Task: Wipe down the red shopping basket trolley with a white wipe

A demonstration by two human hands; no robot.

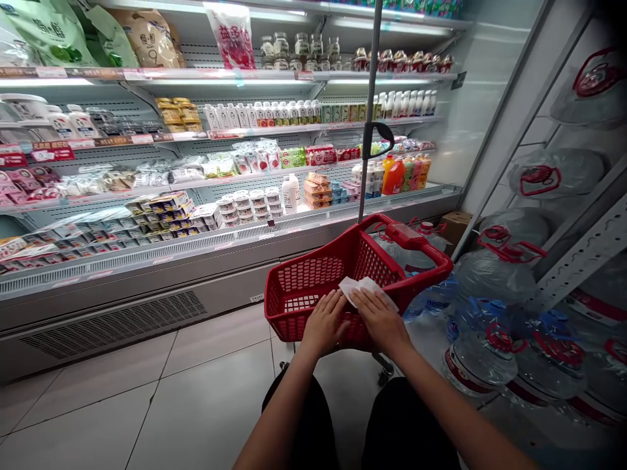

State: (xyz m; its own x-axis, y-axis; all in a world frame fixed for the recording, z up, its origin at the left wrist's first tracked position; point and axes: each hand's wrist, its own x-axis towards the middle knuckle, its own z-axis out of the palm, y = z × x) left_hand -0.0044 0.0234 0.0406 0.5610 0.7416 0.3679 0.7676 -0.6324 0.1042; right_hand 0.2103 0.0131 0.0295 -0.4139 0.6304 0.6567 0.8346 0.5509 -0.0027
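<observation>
In front of me stands a small red plastic shopping cart (313, 273) with a perforated basket. My left hand (325, 321) lies on the near side of the basket, fingers stretched out over its rim. Beside it, my right hand (379, 316) presses a white tissue (365, 284) against the same rim, nearer the handle end. Part of the tissue sticks out past the fingertips; the rest is hidden under the hand. The red cart handle (414, 238) rises at the right, untouched by either hand. Nothing shows inside the visible part of the basket.
A refrigerated shelf unit (235, 245) with dairy cups, bottles and packs runs along the far side. A grey pole with a black grip (377, 140) stands behind the cart. Large water bottles (482, 359) crowd the right. Pale floor tiles (210, 378) lie at the left.
</observation>
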